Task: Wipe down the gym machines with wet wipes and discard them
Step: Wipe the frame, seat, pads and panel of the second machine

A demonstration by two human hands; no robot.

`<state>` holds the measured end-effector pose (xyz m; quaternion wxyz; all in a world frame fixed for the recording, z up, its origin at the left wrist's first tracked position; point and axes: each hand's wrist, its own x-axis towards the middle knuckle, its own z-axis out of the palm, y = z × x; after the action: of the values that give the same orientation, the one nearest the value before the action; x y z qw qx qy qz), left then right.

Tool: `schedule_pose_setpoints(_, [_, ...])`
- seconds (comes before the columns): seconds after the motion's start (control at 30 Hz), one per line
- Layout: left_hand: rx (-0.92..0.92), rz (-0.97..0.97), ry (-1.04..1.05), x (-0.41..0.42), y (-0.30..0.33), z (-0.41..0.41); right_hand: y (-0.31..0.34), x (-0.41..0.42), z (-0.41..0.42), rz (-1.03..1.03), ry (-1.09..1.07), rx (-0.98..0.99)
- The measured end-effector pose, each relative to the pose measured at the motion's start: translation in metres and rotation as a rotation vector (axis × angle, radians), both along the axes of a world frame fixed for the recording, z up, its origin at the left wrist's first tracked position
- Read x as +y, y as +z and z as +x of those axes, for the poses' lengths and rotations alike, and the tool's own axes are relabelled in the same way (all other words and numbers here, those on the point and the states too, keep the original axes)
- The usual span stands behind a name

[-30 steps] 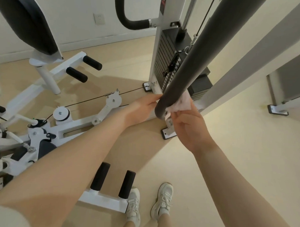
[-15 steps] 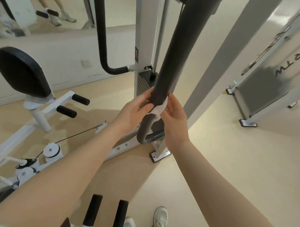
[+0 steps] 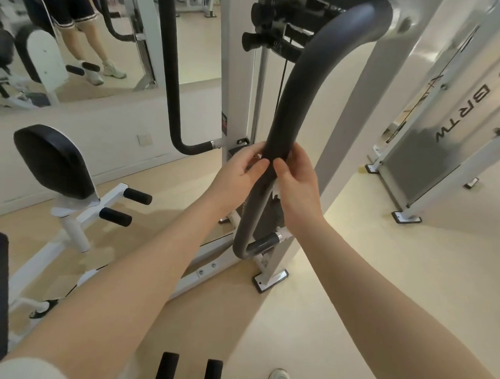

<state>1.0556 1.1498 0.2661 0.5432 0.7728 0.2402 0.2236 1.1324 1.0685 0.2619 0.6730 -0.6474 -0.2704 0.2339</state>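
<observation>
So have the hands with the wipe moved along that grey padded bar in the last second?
Yes. Both hands, right hand with the wipe, have gone up the grey padded bar, away from its lower bend.

Both hands have climbed the grey padded bar (image 3: 285, 125) from its lower end to about halfway up, the left hand (image 3: 238, 174) and right hand (image 3: 296, 179) now wrapped around it with thumbs nearly meeting. The wet wipe (image 3: 276, 190), earlier bunched in plain sight, now shows only as a white scrap under the right palm.
</observation>
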Motion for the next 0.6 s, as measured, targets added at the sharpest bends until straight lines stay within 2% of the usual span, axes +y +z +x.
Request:
schedule_pose_setpoints(0.1, [0.024, -0.005, -0.014, 0.0, -0.001, -0.001, -0.004, -0.005, 0.001, -0.043, 0.058, -0.076])
schedule_pose_setpoints(0.2, [0.038, -0.019, -0.006, -0.001, -0.008, 0.0, -0.022, -0.011, -0.002, -0.153, 0.164, -0.051])
schedule_pose_setpoints(0.27, [0.04, 0.004, 0.011, -0.003, -0.009, 0.001, -0.022, -0.011, 0.0, -0.165, 0.155, -0.019])
schedule_pose_setpoints(0.47, [-0.039, -0.02, 0.023, -0.003, 0.006, 0.001, 0.023, -0.008, 0.012, -0.005, -0.052, 0.229])
schedule_pose_setpoints(0.6, [-0.138, 0.036, 0.043, -0.007, 0.03, 0.008, 0.057, -0.006, 0.016, 0.212, -0.083, 0.268])
